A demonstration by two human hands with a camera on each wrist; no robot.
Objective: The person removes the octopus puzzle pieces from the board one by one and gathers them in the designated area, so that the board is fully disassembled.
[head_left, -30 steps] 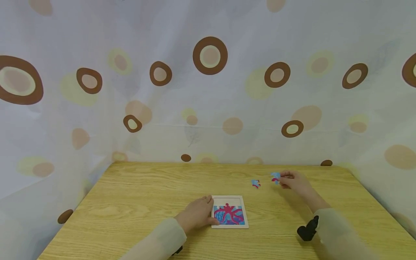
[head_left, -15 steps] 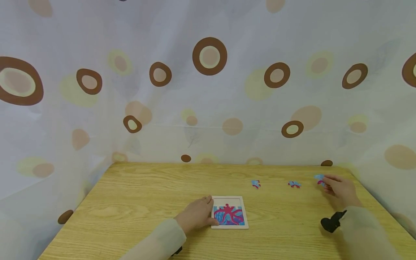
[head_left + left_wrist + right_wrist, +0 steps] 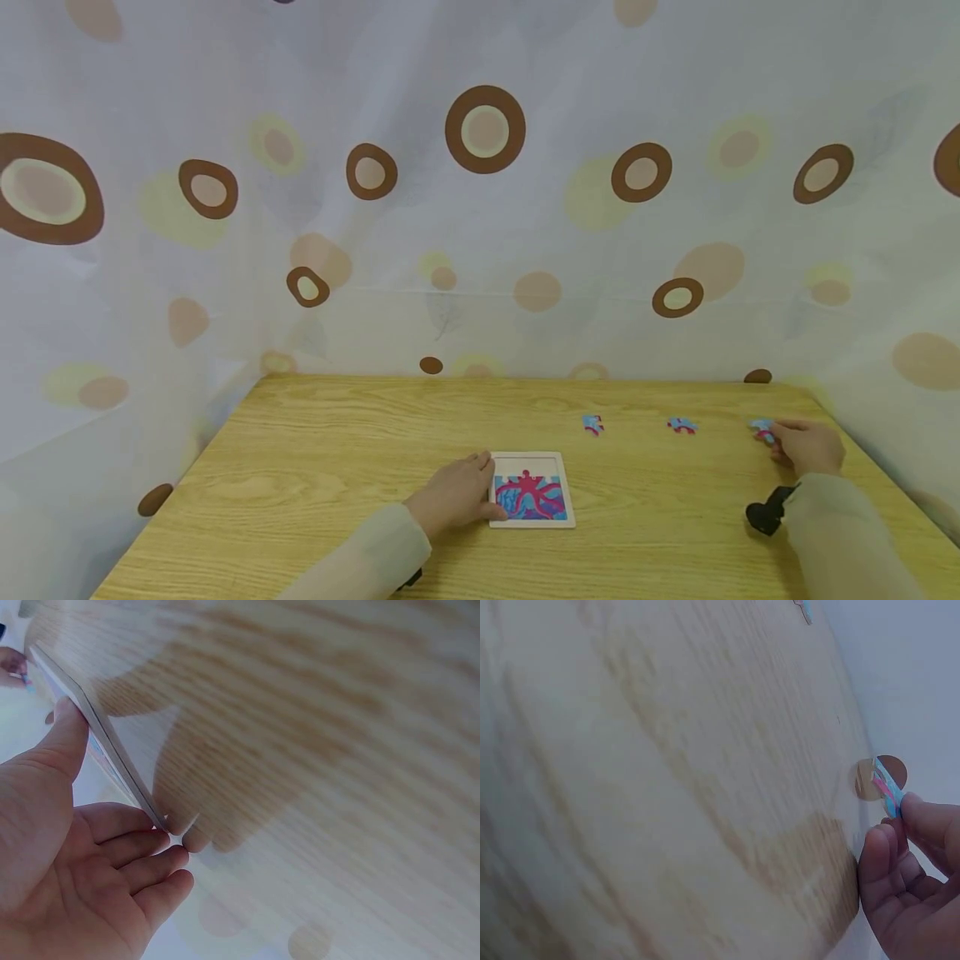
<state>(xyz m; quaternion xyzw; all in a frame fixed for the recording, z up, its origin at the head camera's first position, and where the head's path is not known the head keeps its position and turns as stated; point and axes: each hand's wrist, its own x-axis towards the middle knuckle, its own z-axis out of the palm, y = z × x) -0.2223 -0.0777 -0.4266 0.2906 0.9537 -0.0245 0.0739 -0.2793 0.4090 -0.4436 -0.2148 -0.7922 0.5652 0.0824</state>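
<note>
A white-rimmed tray puzzle (image 3: 568, 492) with a red octopus picture lies on the table; a pale strip shows along its top. My left hand (image 3: 453, 496) rests at its left side. In the left wrist view the thumb lies over the rim (image 3: 97, 724) and the fairly straight fingers touch its edge. Far to the right, my right hand (image 3: 810, 446) pinches a blue and red jigsaw piece (image 3: 762, 429) between thumb and fingertips; the right wrist view shows this piece (image 3: 887, 787) edge-on. Two similar pieces, one left (image 3: 592, 424) and one middle (image 3: 682, 426), lie left of that hand.
The wood-grain table (image 3: 360, 433) reaches back to a pale curtain (image 3: 480, 233) with brown and beige circles, which also hangs at both sides. A black wrist device (image 3: 768, 510) is strapped at my right sleeve (image 3: 840, 525).
My right hand has moved right with a jigsaw piece, then slightly nearer to me. The middle piece, unseen at first, came into view as it moved off. My left hand stays put.
</note>
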